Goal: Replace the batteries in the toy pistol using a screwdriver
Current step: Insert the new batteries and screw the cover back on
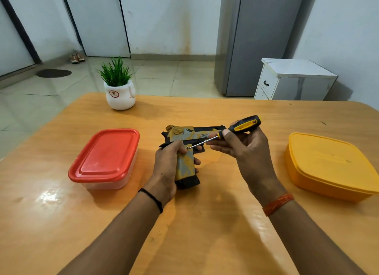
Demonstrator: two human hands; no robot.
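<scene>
A yellow, grey and black toy pistol (185, 139) is held above the middle of the wooden table (184, 223), barrel pointing right. My left hand (167, 166) grips its handle from the left. My right hand (244, 149) holds a black and yellow screwdriver (242, 127) by the handle. The thin metal shaft slants down to the left, and its tip sits on a small screw at the top of the pistol's grip, just by my left thumb.
A clear box with a red lid (106, 157) stands left of my hands. A yellow lidded box (328, 166) stands at the right. A small potted plant (120, 90) sits at the table's far edge. Beyond are a white cabinet (291, 79) and a grey fridge (260, 38).
</scene>
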